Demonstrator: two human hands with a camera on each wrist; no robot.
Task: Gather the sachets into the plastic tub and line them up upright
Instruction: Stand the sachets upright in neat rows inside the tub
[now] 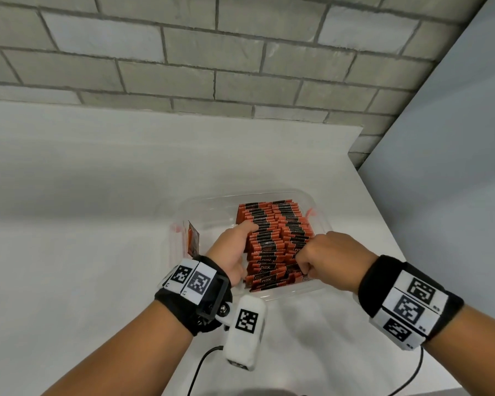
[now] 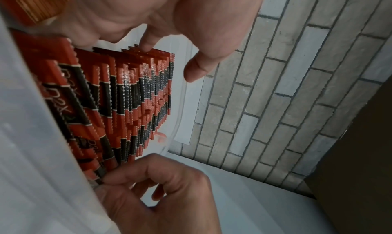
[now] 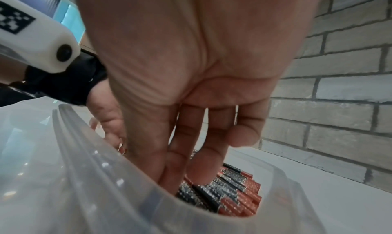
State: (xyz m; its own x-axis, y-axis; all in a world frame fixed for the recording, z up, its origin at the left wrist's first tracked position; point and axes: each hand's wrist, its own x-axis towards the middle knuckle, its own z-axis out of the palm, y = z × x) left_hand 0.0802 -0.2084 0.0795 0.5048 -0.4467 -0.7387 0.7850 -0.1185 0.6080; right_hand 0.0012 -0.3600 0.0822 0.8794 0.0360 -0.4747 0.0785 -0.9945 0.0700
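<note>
Orange-black sachets point(image 1: 272, 238) stand packed in the plastic tub point(image 1: 209, 201); left hand point(image 1: 235, 247) presses them with straight fingers, right hand point(image 1: 326, 258) pinches near ones.

The head camera looks down and forward from above the white bench point(image 1: 97, 195), taking in both forearms, the clear plastic tub point(image 1: 320, 212) and the brick wall point(image 1: 240, 67) behind. The left wrist camera sits very close inside the tub, rolled sideways, facing the sachets point(image 2: 127, 95) and that wall. The right wrist camera peers from just over the near rim, past the right hand point(image 3: 201, 70). All three share the sachet rows and the wall.
</note>
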